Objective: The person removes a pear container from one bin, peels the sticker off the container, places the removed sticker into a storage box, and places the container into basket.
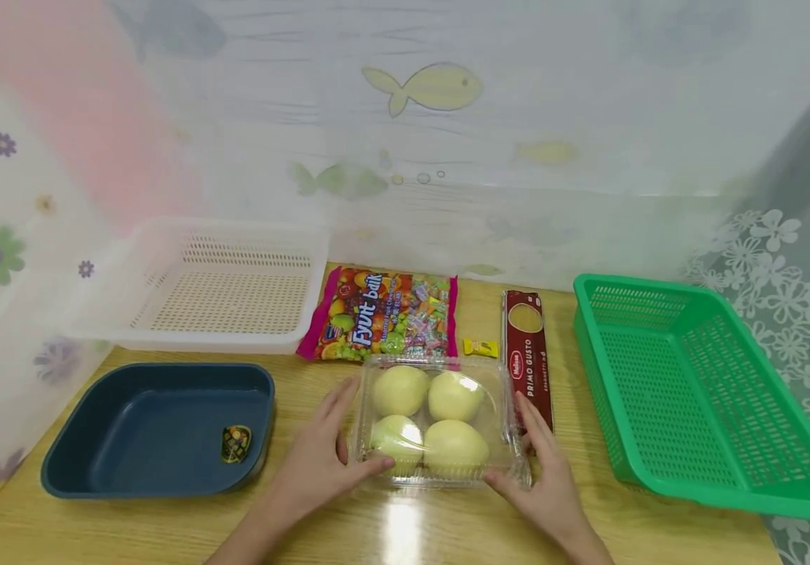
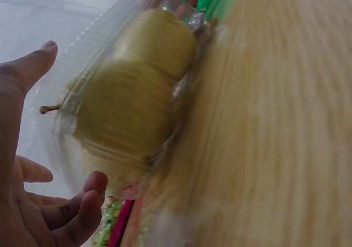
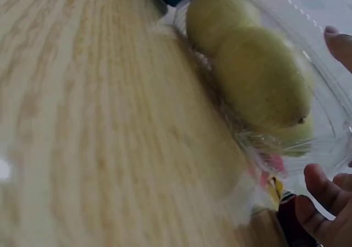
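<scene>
A clear plastic clamshell box (image 1: 440, 424) of pale yellow pears (image 1: 456, 447) sits at the front middle of the wooden table, its lid down. My left hand (image 1: 320, 455) is at its left side, thumb reaching over the front corner. At the right side is my right hand (image 1: 542, 479), fingers along the edge and thumb near the front corner. In the left wrist view, thumb and fingers stand spread around the end of the box (image 2: 121, 98), a stem showing on one pear. The right wrist view shows thumb and loosely bent fingers (image 3: 316, 189) spread beside the box (image 3: 258, 76).
Behind the box lie a fruit candy bag (image 1: 384, 314), a small yellow wrapped piece (image 1: 480, 347) and a dark red spaghetti box (image 1: 527, 345). A blue basin (image 1: 129, 490) at left holds a small dark packet (image 1: 236, 444). A white basket (image 1: 228, 344) and green basket (image 1: 603, 377) flank them.
</scene>
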A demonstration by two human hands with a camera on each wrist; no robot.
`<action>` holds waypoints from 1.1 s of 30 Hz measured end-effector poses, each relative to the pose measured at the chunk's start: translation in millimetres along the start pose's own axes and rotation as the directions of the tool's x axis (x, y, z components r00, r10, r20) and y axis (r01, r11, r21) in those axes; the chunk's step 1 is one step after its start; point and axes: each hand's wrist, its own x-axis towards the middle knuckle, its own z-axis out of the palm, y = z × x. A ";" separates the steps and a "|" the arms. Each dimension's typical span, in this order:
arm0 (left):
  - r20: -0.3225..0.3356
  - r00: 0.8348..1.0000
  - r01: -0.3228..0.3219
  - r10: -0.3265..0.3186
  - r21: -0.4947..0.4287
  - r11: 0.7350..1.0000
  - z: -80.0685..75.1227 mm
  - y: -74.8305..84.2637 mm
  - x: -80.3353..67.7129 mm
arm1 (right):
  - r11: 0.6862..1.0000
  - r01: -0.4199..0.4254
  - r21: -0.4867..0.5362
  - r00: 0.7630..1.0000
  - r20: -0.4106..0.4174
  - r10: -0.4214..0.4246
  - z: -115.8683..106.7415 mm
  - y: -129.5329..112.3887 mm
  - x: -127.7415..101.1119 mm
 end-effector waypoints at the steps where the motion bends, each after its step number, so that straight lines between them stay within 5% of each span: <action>1: 0.010 1.000 -0.001 0.001 0.008 1.000 2.0 -0.6 -0.2 | 1.000 -0.019 -0.002 1.000 0.021 0.019 0.8 -0.1 -0.3; 8: 0.012 1.000 -0.012 0.011 0.042 0.999 9.5 -0.9 -1.9 | 0.996 -0.071 0.046 0.994 0.092 0.066 2.8 3.3 -1.1; 16: 0.087 0.996 -0.011 0.015 -0.038 0.999 16.0 -4.4 -2.5 | 0.986 -0.125 0.107 0.983 0.147 0.108 3.5 4.0 -4.5; 33: 0.094 0.994 -0.042 0.058 -0.163 0.986 16.0 -11.9 0.0 | 0.980 -0.162 0.117 0.985 0.083 0.153 5.9 -0.1 -7.7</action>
